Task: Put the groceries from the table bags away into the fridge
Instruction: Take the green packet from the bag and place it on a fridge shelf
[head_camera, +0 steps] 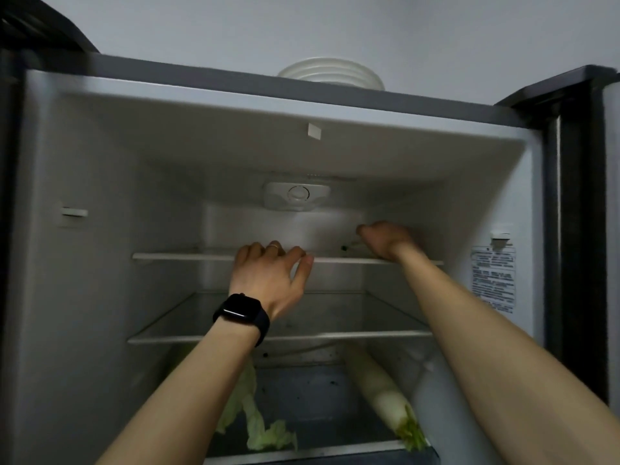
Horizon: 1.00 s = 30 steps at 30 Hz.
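A pale thing [327, 231], maybe a bag, lies sideways on the top shelf [181, 256]. The left hand [271, 275] holds its near end; the right hand [385, 239] is deeper in, grip hidden.

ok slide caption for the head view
Left hand and right hand at the top shelf of the fridge; white radish and cabbage leaves below.

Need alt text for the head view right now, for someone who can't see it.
Both hands reach into an open fridge at its top shelf: the left hand, wearing a black watch, at the shelf's front edge, the right hand farther back. Below lie a white radish and cabbage leaves.
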Tool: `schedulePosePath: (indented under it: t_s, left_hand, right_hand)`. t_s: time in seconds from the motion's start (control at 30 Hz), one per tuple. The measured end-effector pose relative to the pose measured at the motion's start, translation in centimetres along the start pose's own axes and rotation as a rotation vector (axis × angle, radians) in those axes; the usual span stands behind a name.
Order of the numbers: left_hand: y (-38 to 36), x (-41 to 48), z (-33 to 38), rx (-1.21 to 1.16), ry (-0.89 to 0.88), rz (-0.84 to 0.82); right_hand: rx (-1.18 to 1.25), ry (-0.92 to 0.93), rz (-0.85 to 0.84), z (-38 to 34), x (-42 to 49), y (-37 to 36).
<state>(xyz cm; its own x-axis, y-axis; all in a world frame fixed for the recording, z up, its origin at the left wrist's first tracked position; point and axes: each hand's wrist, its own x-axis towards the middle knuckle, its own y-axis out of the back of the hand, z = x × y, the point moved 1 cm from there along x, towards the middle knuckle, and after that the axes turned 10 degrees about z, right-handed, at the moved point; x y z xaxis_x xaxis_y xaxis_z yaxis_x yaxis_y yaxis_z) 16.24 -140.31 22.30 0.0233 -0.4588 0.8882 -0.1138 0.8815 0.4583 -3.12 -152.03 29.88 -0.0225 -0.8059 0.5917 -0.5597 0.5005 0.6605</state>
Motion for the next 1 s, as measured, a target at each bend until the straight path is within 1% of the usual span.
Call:
schedulePosePath:
  t_s: [0.07,0.1,0.13,0.23,0.3,0.43,0.53,0.6,0.7,0.83,1.0]
  left_hand:
    - [0.3,0.0,0.1,-0.005,-0.002,-0.052]
    - [0.6,0.0,0.2,-0.006,-0.003,-0.078]
    - [0.9,0.1,0.2,-0.007,0.003,-0.107]
    - [1.6,0.0,0.5,-0.022,0.045,-0.192]
    - [2.2,-0.8,1.0,-0.035,0.069,-0.192]
    - [4.9,-4.5,2.5,-0.087,0.105,-0.164]
    - [7.6,-8.6,3.0,-0.087,0.123,-0.164]
    - [9.5,-12.0,3.2,-0.079,0.146,-0.155]
    - [12.5,-18.0,3.6,-0.059,0.178,-0.14]
    - [17.0,-26.3,3.8,-0.016,0.244,-0.228]
    - [23.1,-36.6,3.4,0.074,0.32,-0.306]
  right_hand:
    - [0.172,-0.039,0.184,0.5,-1.4,1.2]
    - [0.216,-0.064,0.244,0.9,-2.2,1.7]
    - [0.23,-0.091,0.262,1.4,-3.2,2.3]
    - [0.256,-0.117,0.224,2.4,-6.0,4.6]
    - [0.284,-0.092,0.197,3.0,-7.8,6.7]
    - [0.37,0.059,0.162,3.7,-12.4,10.8]
    - [0.423,0.171,0.137,4.6,-17.2,12.1]
    - [0.456,0.233,0.125,5.4,-20.9,11.8]
    - [0.527,0.272,0.086,6.3,-27.0,10.3]
    - [0.551,0.345,0.05,6.8,-36.7,6.8]
    - [0.549,0.452,-0.131,6.9,-48.3,3.0]
